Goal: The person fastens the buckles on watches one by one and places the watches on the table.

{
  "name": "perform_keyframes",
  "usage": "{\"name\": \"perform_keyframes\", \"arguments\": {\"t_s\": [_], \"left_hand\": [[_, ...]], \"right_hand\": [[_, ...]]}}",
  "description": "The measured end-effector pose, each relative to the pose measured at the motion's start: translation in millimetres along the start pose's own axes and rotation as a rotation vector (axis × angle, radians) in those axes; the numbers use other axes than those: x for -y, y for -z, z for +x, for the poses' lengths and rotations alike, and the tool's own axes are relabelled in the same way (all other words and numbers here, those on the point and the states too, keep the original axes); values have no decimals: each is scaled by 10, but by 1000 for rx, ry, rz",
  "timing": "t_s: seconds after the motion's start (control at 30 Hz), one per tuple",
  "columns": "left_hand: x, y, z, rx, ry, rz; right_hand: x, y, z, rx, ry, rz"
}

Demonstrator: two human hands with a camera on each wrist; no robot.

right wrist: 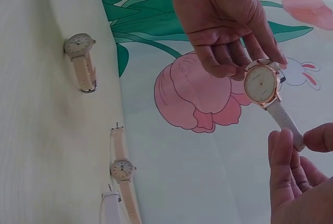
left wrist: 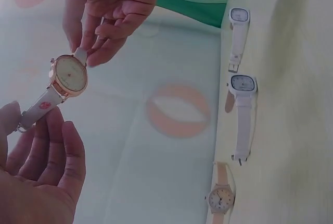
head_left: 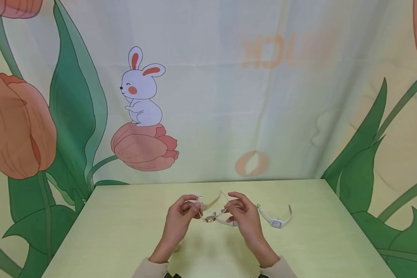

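Watch (left wrist: pixel 70 75) is up in the air btw the two hands, clear of the table (head_left: pixel 107 239), its long axis running from L fingertips to R fingertips, w/ the dial sagging below both pinches in head view. L hand (head_left: pixel 180 212) pinches the strap at one end, R hand (head_left: pixel 247 218) pinches it at the other, so dial lies to the R of L fingers & L of R fingers. L looks a touch nearer the dial in head view, but wrist views don't agree, so can't call it for sure. Buckle (left wrist: pixel 22 128) sits at L fingertips. Far side of R fingers: a white watch (head_left: pixel 277 222) on the table; another white watch (head_left: pixel 234 223) is part hidden behind R fingers. Beyond & btw both sets of fingers, a pinkish watch (left wrist: pixel 221 199). Nearer the body than L fingers, a tan watch (right wrist: pixel 79 46), mostly blocked by L wrist in head view. Strap holes & exact tips under the fingers: can't make out. Pale thin line by R fingers in head view: unclear if strap.
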State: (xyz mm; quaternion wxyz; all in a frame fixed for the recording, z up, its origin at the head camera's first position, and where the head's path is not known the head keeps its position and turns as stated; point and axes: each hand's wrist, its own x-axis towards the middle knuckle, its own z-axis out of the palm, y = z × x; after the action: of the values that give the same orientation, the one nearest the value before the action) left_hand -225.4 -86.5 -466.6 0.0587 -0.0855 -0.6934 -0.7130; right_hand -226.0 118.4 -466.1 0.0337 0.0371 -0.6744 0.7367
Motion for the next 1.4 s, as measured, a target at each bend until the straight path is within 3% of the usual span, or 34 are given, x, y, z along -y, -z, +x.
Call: {"name": "perform_keyframes", "arguments": {"t_s": [0.33,0.57,0.87,1.03,1.4], "left_hand": [[-140,-80,-75,16,-42,-21],[-251,-128,-101,32,-84,29],[-409,-198,-178,17,-107,35],[-526,-262,-208,25,-164,60],[-681,-371,-318,55,-182,28]], "right_hand": [[146,44,-116,-13,40,37],[191,45,-173,-20,69,68],[358,58,-288,-23,140,13],[515,80,-374,-31,200,-18],[640,119,-526,79,322,-23]]}}
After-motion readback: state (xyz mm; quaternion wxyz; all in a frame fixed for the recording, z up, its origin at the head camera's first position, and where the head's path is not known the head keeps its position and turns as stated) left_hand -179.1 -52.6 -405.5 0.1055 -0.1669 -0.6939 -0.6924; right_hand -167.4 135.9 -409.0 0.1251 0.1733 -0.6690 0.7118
